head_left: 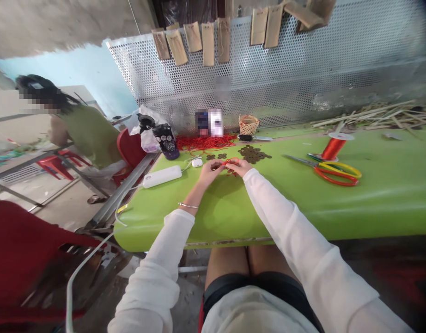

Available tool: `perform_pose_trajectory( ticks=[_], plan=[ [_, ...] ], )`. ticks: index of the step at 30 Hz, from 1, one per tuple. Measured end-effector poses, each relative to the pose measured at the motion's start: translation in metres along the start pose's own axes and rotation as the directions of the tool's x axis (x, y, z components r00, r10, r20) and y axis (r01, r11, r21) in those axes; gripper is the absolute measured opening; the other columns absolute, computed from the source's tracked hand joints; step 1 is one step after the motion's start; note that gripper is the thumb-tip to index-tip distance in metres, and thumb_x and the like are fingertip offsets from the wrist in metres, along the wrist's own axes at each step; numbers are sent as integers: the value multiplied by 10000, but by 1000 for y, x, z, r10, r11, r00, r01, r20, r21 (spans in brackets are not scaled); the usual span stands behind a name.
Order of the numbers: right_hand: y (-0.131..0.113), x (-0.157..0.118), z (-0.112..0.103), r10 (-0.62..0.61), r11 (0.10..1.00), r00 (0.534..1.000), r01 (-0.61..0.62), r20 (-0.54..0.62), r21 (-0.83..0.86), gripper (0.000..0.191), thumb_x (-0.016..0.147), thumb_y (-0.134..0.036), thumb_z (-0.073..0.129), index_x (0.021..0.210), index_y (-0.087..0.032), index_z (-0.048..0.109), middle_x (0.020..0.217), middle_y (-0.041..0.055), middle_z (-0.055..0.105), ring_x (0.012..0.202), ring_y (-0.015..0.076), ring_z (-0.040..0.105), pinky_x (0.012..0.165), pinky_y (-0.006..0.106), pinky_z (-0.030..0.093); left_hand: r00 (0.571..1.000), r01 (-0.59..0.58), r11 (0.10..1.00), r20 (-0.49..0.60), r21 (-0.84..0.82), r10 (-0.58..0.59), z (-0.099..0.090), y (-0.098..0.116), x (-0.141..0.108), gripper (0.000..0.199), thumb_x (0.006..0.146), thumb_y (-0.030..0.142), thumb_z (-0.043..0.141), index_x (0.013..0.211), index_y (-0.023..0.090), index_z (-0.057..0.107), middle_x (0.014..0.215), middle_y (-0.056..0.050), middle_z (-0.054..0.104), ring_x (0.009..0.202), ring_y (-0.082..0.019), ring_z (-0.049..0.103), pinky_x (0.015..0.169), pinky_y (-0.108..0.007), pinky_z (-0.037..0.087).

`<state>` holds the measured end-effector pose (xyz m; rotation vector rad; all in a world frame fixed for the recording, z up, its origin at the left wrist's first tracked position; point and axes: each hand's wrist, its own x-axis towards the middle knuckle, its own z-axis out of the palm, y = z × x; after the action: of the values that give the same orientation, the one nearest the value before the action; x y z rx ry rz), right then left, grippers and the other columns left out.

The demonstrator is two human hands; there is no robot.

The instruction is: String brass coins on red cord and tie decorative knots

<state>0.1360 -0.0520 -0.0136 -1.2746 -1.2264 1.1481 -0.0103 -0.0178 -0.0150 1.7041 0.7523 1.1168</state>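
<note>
My left hand [212, 170] and my right hand [239, 167] meet over the green table, both closed in a pinch on a red cord [228, 162]. Part of the cord loops up between the fingers, and red ends hang below them. Whether a coin is also in the fingers is hidden. Just beyond my right hand lies a pile of dark, coin-like discs [252, 154]. A few more discs [216, 157] rest behind my left hand. Farther back is a heap of red cords [206, 143].
Scissors [324, 171] with red and yellow handles lie at right beside a spool of red thread [333, 147]. A dark tumbler [167, 143], white power strip [162, 176] and earbud case [197, 162] stand left. A small woven basket [248, 125] is behind. Another person [84, 129] sits far left.
</note>
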Motion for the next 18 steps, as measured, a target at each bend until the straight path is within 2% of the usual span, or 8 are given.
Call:
perform_pose_trajectory(
  ticks=[6, 12, 18],
  plan=[
    [0, -1, -1, -43, 999, 999, 43, -21, -12, 80, 858, -186, 563, 871, -110, 584, 782, -6, 597, 635, 78, 570, 590, 229, 510, 1000, -6, 998, 4, 56, 6, 0, -2, 1, 289, 622, 331, 734, 803, 128, 635, 775, -60, 687, 716, -158, 619, 675, -273, 457],
    [1, 1, -2, -50, 999, 995, 51, -84, 5, 106, 861, -205, 563, 896, -107, 583, 778, -6, 596, 633, 81, 573, 581, 228, 508, 1000, 11, 994, 27, 104, -14, -1, -1, 0, 287, 633, 295, 725, 837, 121, 621, 791, -61, 682, 700, -145, 608, 658, -260, 451],
    [2, 5, -5, 0, 997, 987, 12, -158, 72, 141, 876, -237, 545, 932, -111, 572, 788, -3, 589, 618, 78, 561, 557, 220, 495, 993, 64, 986, 84, 155, -78, 0, -3, -3, 288, 643, 340, 715, 803, 120, 622, 652, -20, 644, 538, -105, 540, 533, -231, 420]
  ],
)
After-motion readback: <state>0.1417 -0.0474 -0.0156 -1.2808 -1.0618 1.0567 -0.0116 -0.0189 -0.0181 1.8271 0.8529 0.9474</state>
